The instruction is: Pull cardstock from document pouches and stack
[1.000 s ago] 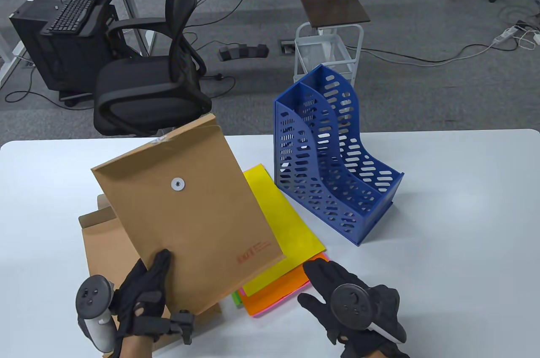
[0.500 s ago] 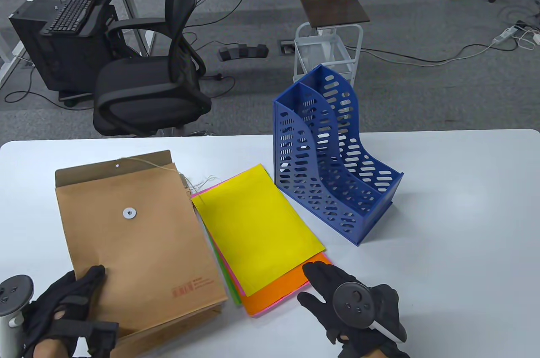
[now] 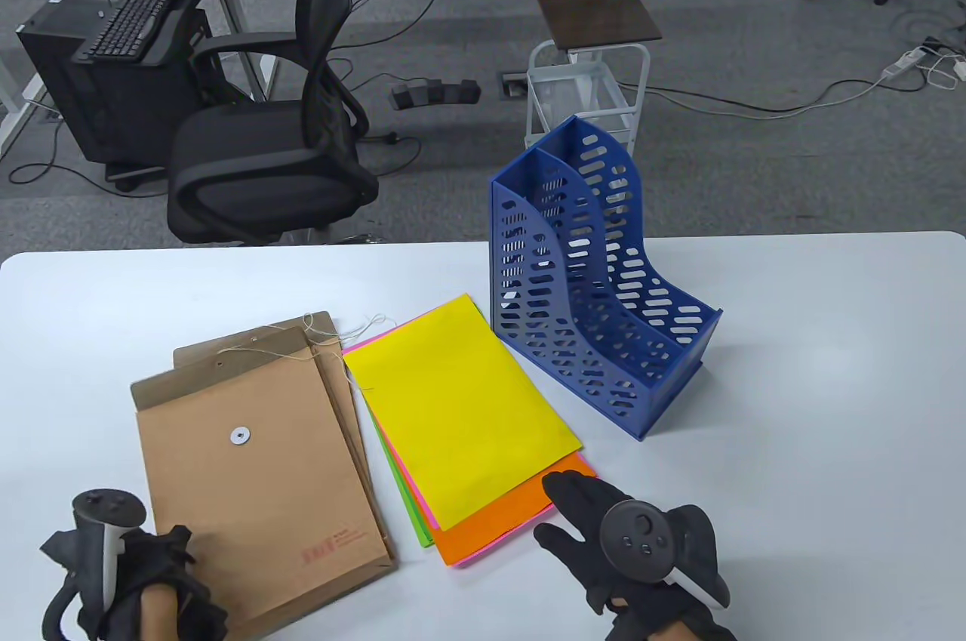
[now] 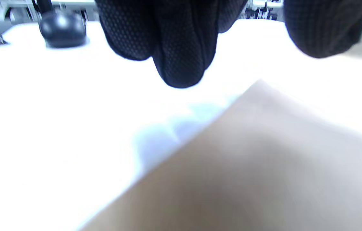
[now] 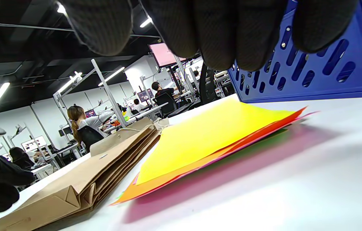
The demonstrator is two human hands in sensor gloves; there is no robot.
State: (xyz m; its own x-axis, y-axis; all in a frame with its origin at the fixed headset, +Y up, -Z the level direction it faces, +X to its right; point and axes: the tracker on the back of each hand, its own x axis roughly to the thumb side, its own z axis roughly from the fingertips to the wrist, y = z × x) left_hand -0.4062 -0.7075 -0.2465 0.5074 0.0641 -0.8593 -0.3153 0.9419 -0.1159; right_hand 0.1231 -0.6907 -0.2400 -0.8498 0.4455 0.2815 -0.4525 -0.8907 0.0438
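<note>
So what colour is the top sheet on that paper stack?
Yellow: the top sheet shows best in the table view.

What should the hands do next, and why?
Probably the right hand nudges the colored cardstock stack square: its sheets lie fanned, orange and green edges poking out under the yellow. The brown pouches lie flat, the left hand beside them.

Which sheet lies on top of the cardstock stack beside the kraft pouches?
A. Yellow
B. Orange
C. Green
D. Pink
A. In the table view the yellow sheet covers the cardstock stack, with the orange sheet, green sheet and pink edges showing only from under it; the right wrist view shows the same order.
</note>
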